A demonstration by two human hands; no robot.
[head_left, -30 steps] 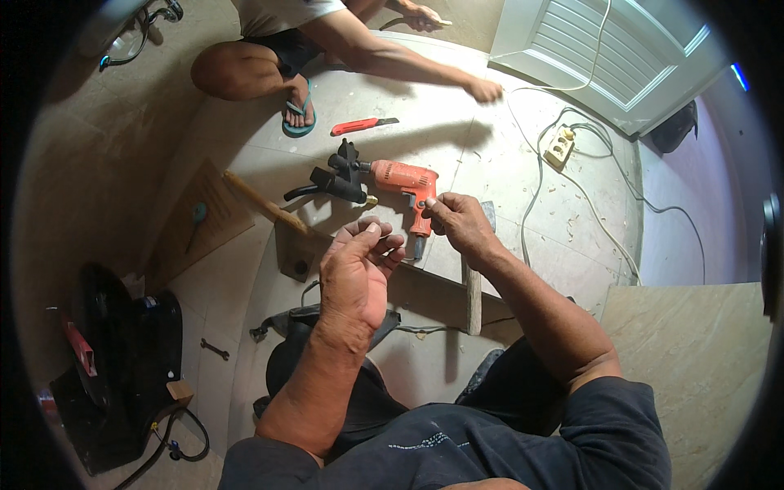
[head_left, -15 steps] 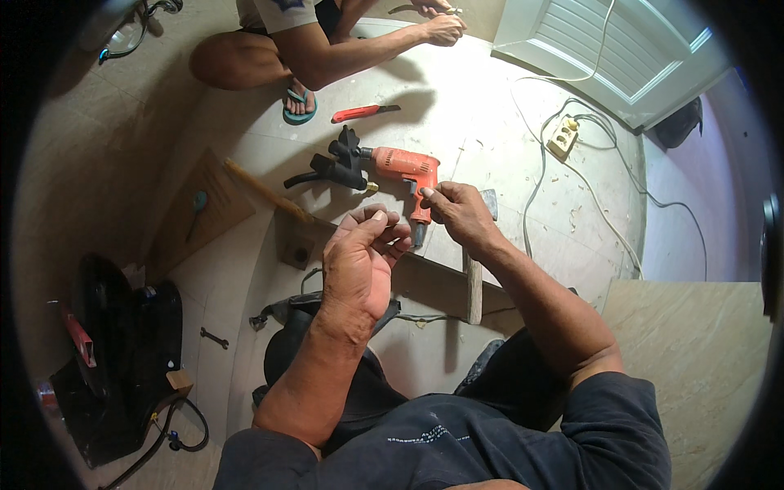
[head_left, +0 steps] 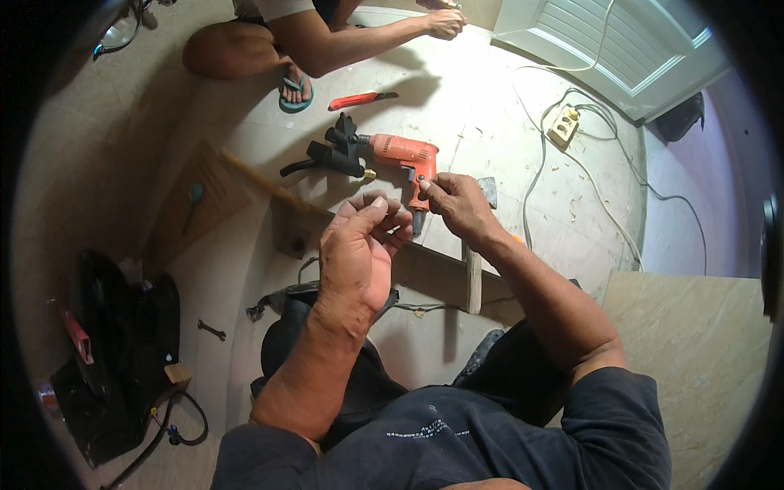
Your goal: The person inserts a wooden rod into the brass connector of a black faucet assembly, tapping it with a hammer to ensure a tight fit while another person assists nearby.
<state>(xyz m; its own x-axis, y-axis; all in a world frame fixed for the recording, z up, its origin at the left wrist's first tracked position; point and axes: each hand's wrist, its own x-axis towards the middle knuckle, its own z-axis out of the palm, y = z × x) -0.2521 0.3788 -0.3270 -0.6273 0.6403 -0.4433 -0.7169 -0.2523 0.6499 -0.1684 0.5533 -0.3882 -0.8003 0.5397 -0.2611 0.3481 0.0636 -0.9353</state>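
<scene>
My left hand (head_left: 356, 257) is raised with the palm turned inward, its thumb and fingers curled together. If they grip anything, it is too small to name. Just to its right, my right hand (head_left: 464, 209) pinches thumb against forefinger; what lies between them I cannot make out. Behind both hands an orange power drill (head_left: 402, 152) lies on its side on the pale tiles, its grip partly beside my right fingertips. Left of the drill, close to its chuck, sits a black nozzle-like tool with a brass fitting (head_left: 333, 160). A hammer's wooden handle (head_left: 474, 286) shows below my right wrist.
Beyond the drill lies a red utility knife (head_left: 354, 101). Another person's hands (head_left: 446, 24) work at the top. A power strip (head_left: 563, 129) with trailing cables is at right. A wrench (head_left: 211, 330), a wooden stick (head_left: 265, 181) and a black case-like object (head_left: 131, 351) lie left.
The view has shifted slightly, so the floor items sit a little higher in it. Both my hands keep nearly the same pose. The other person's arms have moved slightly.
</scene>
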